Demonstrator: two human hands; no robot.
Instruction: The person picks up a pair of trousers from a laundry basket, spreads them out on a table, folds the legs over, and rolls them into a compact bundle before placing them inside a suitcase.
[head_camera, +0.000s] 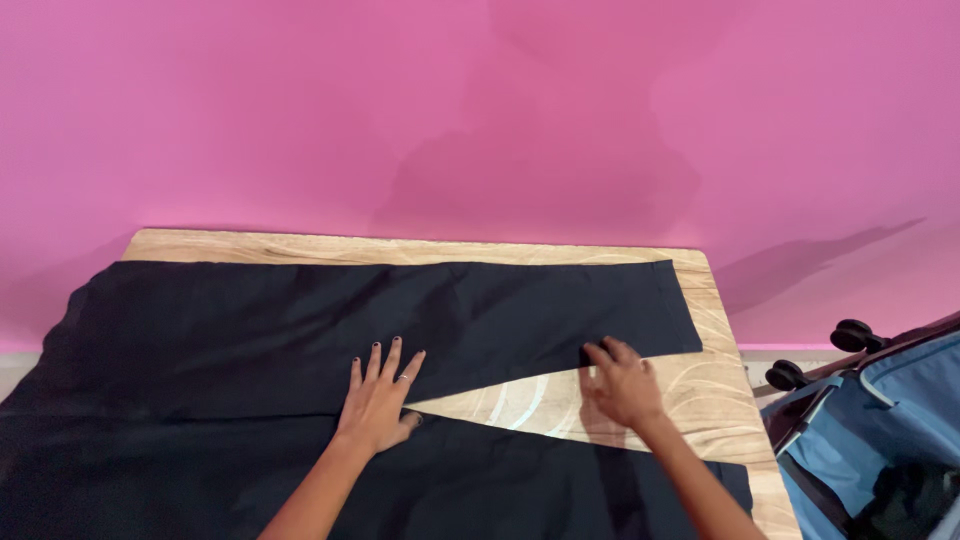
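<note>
A pair of black trousers (300, 330) lies spread flat across the wooden counter (700, 400), waist end hanging off to the left and the two legs running toward the right. The far leg reaches almost to the counter's right edge; the near leg angles away from it, leaving a bare wedge of wood between them that widens to the right.

The left hand (378, 400) rests palm down on the cloth at the crotch, just where the wedge begins, fingers spread and flat. It grips nothing; it only pins the fabric. The right hand (622, 382) sits at the lower edge of the far leg, near its hem, with the fingertips curled onto the cloth's edge. Whether the fingers have actually pinched the fabric or only press it, I cannot tell.

The step in hand looks like smoothing and squaring the legs before a fold. A sensible next move, as I judge it, calls for the left hand to stay as an anchor while the right draws one leg over the other, edges matched, without dragging wrinkles into the cloth.

An open blue suitcase (880, 440) stands just beside the counter on the right, its wheels up, against a pink wall (480, 100).
</note>
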